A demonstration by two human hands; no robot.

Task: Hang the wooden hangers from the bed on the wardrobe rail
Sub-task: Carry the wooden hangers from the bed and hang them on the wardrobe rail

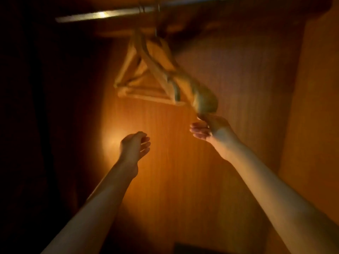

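Observation:
A metal wardrobe rail runs across the top of the view. Several wooden hangers hang from it in a bunch. One more wooden hanger hangs at their right, blurred, its lower end slanting down to the right. My right hand is just below that end, fingers loosely apart; the blur hides whether the fingertips touch the wood. My left hand is lower and to the left, loosely curled, holding nothing.
The wooden back panel of the wardrobe is lit by a warm glow. A wooden side wall stands at the right. The left side is dark. A dark shape lies at the bottom edge.

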